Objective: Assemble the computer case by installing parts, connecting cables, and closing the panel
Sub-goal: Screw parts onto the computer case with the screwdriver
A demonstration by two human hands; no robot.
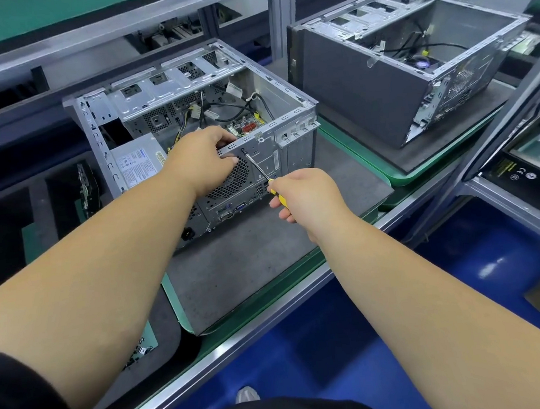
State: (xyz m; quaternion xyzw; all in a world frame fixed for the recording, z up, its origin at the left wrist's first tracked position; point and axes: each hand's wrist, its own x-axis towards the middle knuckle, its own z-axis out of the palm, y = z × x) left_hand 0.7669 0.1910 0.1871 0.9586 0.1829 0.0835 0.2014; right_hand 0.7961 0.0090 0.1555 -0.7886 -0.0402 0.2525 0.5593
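At nine o'clock a black foam tray (6,212) with cut-out slots lies on the worktop (272,307). At the centre an open silver metal computer case (192,112) rests on a grey mat (250,256). The left hand (201,161) grips the case's rear top edge, fingers curled over it beside the round fan grille (233,181). The right hand (308,197) pinches a yellow-handled screwdriver (260,172), its tip against the rear panel. At two o'clock sits a second open case (414,66).

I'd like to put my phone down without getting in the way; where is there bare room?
Bare grey mat between the near case and the bench edge. Crowded: the foam tray on the left and inside the case.
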